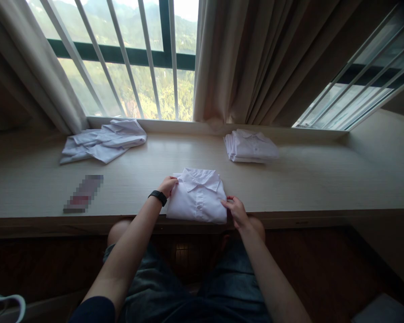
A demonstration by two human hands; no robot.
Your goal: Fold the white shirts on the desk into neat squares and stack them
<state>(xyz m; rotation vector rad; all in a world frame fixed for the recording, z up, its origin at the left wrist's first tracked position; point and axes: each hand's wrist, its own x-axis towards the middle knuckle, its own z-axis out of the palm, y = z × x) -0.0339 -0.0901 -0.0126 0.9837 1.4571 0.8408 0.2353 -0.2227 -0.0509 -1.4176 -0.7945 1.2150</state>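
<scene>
A white collared shirt (pixel 198 199), folded into a neat rectangle, lies at the front edge of the long desk with its collar toward the window. Its lower edge reaches slightly over the desk's rim. My left hand (pixel 169 185), with a black band on the wrist, pinches the upper left corner beside the collar. On the opposite side, my right hand (pixel 236 209) grips the lower right edge between thumb and fingers. Both hands are closed on the fabric.
A stack of folded white shirts (pixel 251 147) sits at the back right of the pale desk (pixel 309 179). Loose, unfolded white clothing (pixel 104 141) lies at the back left. A blurred-out rectangular item (pixel 83 194) rests nearer on the left. Curtains (pixel 235 63) hang by the barred window.
</scene>
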